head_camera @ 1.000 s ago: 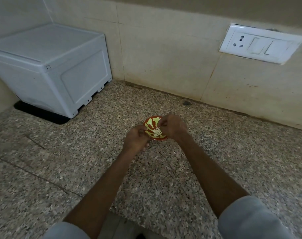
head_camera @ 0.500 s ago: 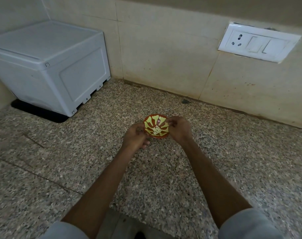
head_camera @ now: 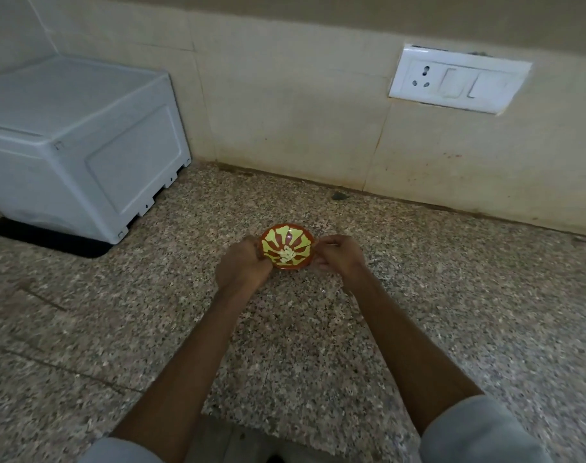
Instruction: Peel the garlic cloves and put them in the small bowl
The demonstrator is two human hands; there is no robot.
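Observation:
A small red bowl (head_camera: 278,236) with a yellow pattern sits on the speckled granite counter, and pale peeled garlic cloves (head_camera: 287,254) lie in its bottom. My left hand (head_camera: 243,262) is at the bowl's left rim, fingers curled against it. My right hand (head_camera: 340,253) is at the right rim, thumb and fingers curled at the edge. Whether a clove or peel sits between the right fingers is hidden.
A white plastic box (head_camera: 74,145) stands at the back left on a dark mat (head_camera: 47,238). A tiled wall with a white socket plate (head_camera: 458,81) rises behind. The counter's front edge (head_camera: 284,426) runs between my forearms.
My right hand has drawn back from over the bowl to its right rim, uncovering the cloves inside. My left hand stays at the left rim.

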